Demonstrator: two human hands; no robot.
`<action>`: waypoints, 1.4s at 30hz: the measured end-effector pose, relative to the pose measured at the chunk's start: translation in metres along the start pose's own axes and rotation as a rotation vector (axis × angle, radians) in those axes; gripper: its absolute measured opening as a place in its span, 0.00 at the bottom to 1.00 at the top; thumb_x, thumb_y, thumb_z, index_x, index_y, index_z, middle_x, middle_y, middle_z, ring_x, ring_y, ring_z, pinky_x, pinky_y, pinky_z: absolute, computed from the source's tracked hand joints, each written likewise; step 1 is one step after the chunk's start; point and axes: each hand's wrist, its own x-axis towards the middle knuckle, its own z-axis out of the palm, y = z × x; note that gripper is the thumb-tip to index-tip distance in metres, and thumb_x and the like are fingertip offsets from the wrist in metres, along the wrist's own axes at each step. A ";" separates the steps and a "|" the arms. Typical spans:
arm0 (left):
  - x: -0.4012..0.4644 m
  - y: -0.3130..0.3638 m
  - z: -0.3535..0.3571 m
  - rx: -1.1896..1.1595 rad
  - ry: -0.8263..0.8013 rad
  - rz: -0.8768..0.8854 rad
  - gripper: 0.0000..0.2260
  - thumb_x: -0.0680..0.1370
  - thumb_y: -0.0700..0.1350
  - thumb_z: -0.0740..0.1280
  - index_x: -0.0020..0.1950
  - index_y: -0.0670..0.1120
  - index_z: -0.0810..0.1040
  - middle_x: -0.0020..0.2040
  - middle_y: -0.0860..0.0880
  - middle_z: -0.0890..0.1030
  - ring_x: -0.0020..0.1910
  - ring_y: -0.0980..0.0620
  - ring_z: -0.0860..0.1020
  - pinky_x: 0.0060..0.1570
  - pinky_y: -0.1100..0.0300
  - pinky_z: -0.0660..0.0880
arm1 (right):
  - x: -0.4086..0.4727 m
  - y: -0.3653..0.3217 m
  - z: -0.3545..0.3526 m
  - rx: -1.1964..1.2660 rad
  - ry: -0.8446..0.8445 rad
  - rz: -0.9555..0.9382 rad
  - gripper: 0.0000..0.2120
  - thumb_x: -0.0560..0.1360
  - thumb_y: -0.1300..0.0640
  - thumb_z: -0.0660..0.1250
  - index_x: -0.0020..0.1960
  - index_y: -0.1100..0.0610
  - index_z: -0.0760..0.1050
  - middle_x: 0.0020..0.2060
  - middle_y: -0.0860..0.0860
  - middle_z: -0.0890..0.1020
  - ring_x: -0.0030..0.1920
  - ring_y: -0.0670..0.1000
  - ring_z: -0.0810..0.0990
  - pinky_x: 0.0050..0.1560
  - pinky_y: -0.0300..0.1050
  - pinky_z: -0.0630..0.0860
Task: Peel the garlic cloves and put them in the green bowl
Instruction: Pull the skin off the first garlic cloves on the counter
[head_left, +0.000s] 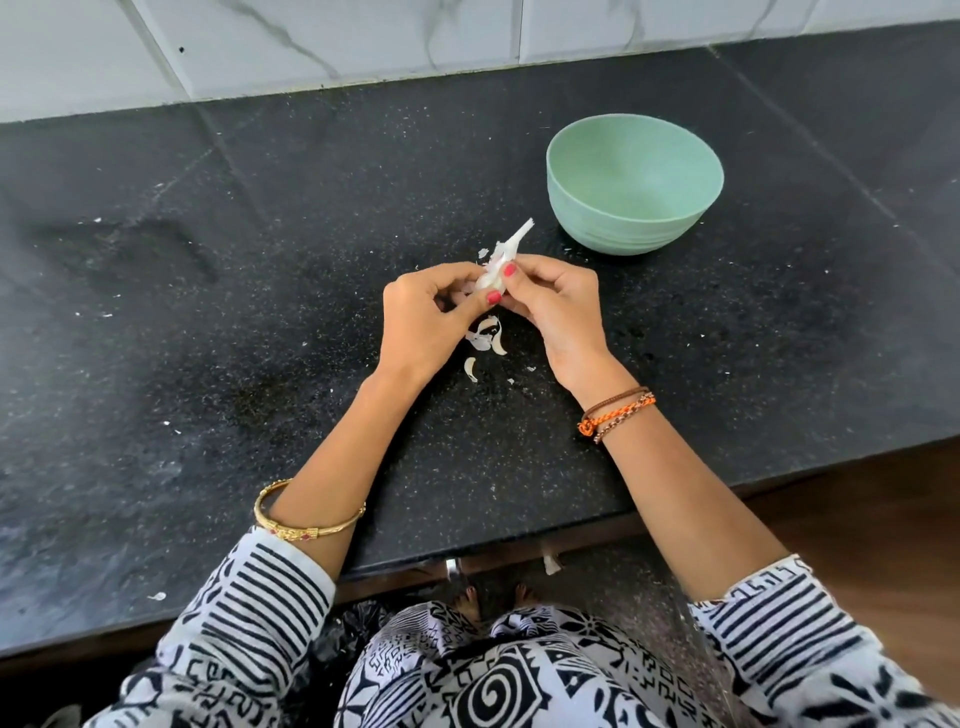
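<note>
Head view of a black speckled stone countertop (260, 291) with a white marble-tiled wall (322, 41) along its far edge, at 12 o'clock.

At the centre of the frame both hands meet over the counter. The left hand (431, 317) and the right hand (558, 306) together hold a garlic bulb (493, 278); the left thumb and fingers curl round its lower part, and the right thumb and forefinger pinch it from the 3 o'clock side, red-painted thumbnails facing up. The bulb's dry white stalk (517, 241) points away from the hands toward 1 o'clock.

The green bowl (634, 184) stands upright on the counter at 1 o'clock from the hands, near the stalk's tip but apart from it. No cloves are visible in the part of its inside that shows.

Directly beneath the hands, at 6 o'clock, lie loose garlic cloves (493, 340) and papery skin pieces (475, 340), touching one another; one further clove (470, 368) lies just beside them, nearer the viewer. Small white flecks of skin are scattered across the countertop.

The left forearm carries a gold bangle (306, 512); the right wrist carries orange and brown thread bracelets (615, 413). Both sleeves and the garment (493, 675) at 6 o'clock show a black-and-white print. Below the counter's near edge, toes (467, 597) are visible on the floor.
</note>
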 end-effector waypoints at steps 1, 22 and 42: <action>0.000 0.000 0.000 -0.006 0.011 -0.004 0.07 0.71 0.42 0.73 0.48 0.48 0.82 0.38 0.51 0.82 0.33 0.58 0.73 0.36 0.60 0.74 | 0.000 0.000 0.000 0.017 -0.012 0.003 0.07 0.75 0.68 0.63 0.51 0.64 0.78 0.40 0.54 0.82 0.41 0.46 0.82 0.46 0.39 0.79; -0.004 -0.002 0.009 -0.110 0.109 -0.013 0.09 0.76 0.41 0.64 0.43 0.41 0.83 0.33 0.35 0.79 0.32 0.52 0.71 0.32 0.51 0.72 | 0.001 0.008 0.021 -0.057 0.228 -0.158 0.07 0.72 0.68 0.67 0.36 0.64 0.79 0.29 0.51 0.78 0.33 0.43 0.75 0.39 0.36 0.74; -0.004 0.003 0.007 -0.082 0.067 -0.097 0.09 0.76 0.46 0.64 0.46 0.44 0.83 0.38 0.37 0.80 0.33 0.53 0.69 0.33 0.59 0.67 | 0.003 0.004 0.011 -0.052 0.107 -0.116 0.08 0.76 0.69 0.61 0.49 0.63 0.79 0.37 0.49 0.81 0.39 0.45 0.78 0.45 0.41 0.77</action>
